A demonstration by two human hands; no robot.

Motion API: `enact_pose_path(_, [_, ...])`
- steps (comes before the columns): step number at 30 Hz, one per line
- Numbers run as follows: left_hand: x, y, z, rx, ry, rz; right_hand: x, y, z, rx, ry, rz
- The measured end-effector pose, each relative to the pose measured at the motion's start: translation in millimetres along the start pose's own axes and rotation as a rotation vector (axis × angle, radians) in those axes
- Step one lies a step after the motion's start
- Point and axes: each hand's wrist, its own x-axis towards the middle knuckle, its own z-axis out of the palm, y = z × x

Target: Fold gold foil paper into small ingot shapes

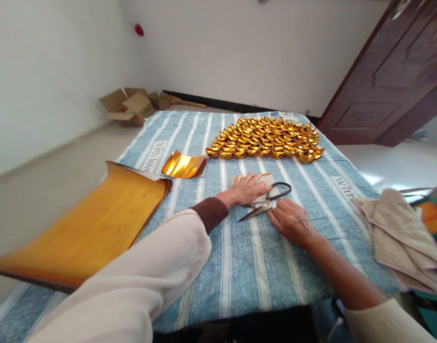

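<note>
My left hand (pixel 246 189) lies flat, fingers spread, on a small tan sheet of paper (pixel 267 180) on the striped blue cloth (pixel 240 257). Black-handled scissors (pixel 266 200) lie across that sheet, blades pointing toward me. My right hand (pixel 292 221) rests palm down on the cloth just right of the blades, fingertips touching or nearly touching them. Beyond the hands, several folded gold paper ingots (pixel 266 138) sit packed in rows.
A curled gold foil sheet (pixel 183 165) lies left of the ingots. A large stack of yellow-backed sheets (pixel 93 228) overhangs the table's left side. A folded beige towel (pixel 397 233) sits at the right edge. Cardboard boxes (pixel 131 107) stand on the floor; a brown door (pixel 393 81) is behind.
</note>
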Motion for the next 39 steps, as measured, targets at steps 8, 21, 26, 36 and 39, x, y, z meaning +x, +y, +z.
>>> enact_pose_path(8, [-1.1,1.9,-2.7,-0.056,0.007,-0.023,5.3,-3.4,-2.3,0.011,0.002,0.001])
enact_pose_path(21, [-0.4,-6.5,0.5,-0.126,0.044,-0.043,-53.9,50.0,-38.5,-0.103,0.032,0.345])
enact_pose_path(26, [-8.2,-7.2,6.7,-0.088,0.125,0.012,-65.4,109.3,-39.9,-0.502,-0.148,0.858])
enact_pose_path(36, [-20.6,-6.5,3.6,0.036,0.257,0.125,-40.2,86.2,-13.0,-0.298,-0.001,0.687])
enact_pose_path(39, [-25.1,-4.4,1.8,0.069,0.304,0.174,-15.4,53.4,-7.0,0.032,0.012,0.282])
